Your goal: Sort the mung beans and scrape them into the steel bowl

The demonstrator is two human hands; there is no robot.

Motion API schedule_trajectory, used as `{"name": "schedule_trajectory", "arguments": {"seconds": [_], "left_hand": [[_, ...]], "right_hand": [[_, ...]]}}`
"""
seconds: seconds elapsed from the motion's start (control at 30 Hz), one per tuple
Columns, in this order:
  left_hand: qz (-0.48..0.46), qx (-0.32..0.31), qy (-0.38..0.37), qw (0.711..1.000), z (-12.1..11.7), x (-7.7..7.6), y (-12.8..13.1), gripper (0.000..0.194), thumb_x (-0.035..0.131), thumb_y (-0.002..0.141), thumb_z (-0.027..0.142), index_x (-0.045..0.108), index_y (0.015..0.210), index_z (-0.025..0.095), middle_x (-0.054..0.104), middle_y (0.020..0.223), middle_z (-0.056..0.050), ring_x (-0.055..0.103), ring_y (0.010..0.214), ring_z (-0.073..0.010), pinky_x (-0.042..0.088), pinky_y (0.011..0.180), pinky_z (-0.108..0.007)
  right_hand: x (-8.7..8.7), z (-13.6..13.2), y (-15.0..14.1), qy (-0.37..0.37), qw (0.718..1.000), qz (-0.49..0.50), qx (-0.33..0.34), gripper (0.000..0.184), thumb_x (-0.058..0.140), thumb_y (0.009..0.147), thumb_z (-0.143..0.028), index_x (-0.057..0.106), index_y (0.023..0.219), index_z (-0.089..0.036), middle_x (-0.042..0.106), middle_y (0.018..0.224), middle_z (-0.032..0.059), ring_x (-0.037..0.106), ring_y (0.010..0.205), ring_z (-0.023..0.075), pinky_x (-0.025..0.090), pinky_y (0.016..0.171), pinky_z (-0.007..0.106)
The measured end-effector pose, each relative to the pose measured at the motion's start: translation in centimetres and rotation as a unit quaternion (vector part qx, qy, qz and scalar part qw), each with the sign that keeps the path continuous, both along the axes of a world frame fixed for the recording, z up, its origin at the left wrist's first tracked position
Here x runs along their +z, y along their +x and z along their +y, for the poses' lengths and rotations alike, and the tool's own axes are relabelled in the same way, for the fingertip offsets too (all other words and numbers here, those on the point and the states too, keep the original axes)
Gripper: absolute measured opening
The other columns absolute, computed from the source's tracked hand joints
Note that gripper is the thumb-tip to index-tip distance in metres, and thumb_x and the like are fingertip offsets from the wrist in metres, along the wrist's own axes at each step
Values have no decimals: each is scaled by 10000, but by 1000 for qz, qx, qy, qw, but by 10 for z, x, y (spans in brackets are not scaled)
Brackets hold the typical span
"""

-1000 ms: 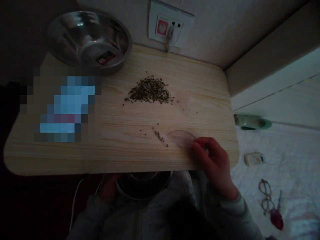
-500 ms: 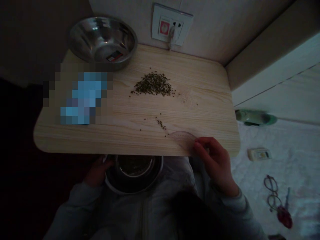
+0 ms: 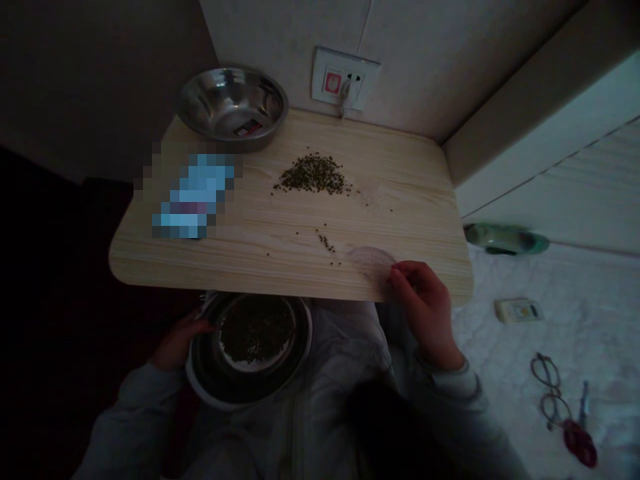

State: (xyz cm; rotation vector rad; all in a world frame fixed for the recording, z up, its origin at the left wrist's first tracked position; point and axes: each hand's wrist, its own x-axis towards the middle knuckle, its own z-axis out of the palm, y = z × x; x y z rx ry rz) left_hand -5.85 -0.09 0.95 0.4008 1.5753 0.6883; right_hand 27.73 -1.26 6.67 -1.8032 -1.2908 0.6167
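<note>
My right hand pinches a clear half-round plastic protractor between thumb and fingers, just above the front right part of the small wooden table. A short trail of small dark green beans lies left of the protractor. Farther back is a larger pile of the same beans, with pale bits scattered to its right. Below the table's front edge, my left hand is closed on the left rim of a metal bowl over my lap. Dark beans cover much of the bowl's bottom.
An empty steel basin stands at the back left of the table, behind a blurred-out phone-like screen. A wall socket holds a plug. On the white bedding at right lie a green object, a pale remote-like device and glasses.
The bowl in my left hand has come farther out from under the table edge, showing more beans inside. The protractor stays in my right hand near the bean trail. The camera view has shifted.
</note>
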Motion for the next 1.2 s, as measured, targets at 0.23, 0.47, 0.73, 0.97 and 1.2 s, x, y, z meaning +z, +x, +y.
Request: {"name": "schedule_trajectory", "arguments": {"seconds": [0.23,0.47,0.73,0.97,1.2], "left_hand": [[34,-74,57,995,9,-7,37,158,646,385,198,635,542,186,671,662,-34,597,825,-278,447,772,-339],[3,-18,33,999,0,2,39,325,629,452,181,666,775,195,688,763,-15,596,867,-264,459,747,-332],[28,67,51,996,-7,11,23,262,596,469,164,642,727,171,661,634,0,616,695,-216,466,632,-282],[4,116,57,992,-7,16,26,403,603,456,147,646,856,164,675,681,-12,621,716,-232,476,651,-299],[9,108,37,993,-6,13,1,309,633,410,164,656,718,169,661,596,-9,619,682,-237,470,575,-274]], "right_hand": [[1,1,-3,-7,1000,2,25,160,521,738,-326,557,791,-180,585,678,4,527,618,115,422,551,244],[3,-4,-13,-21,997,4,78,133,508,754,-297,550,806,-183,583,706,9,533,633,113,433,567,241],[18,29,-55,61,977,-86,186,130,486,777,-282,570,834,-201,607,735,20,547,704,138,415,668,281],[20,69,-107,82,935,-200,282,199,412,828,-289,578,886,-197,621,727,34,552,707,141,340,714,285],[15,71,-112,46,910,-254,325,225,365,854,-287,561,906,-190,628,742,41,551,712,143,297,702,278]]}}
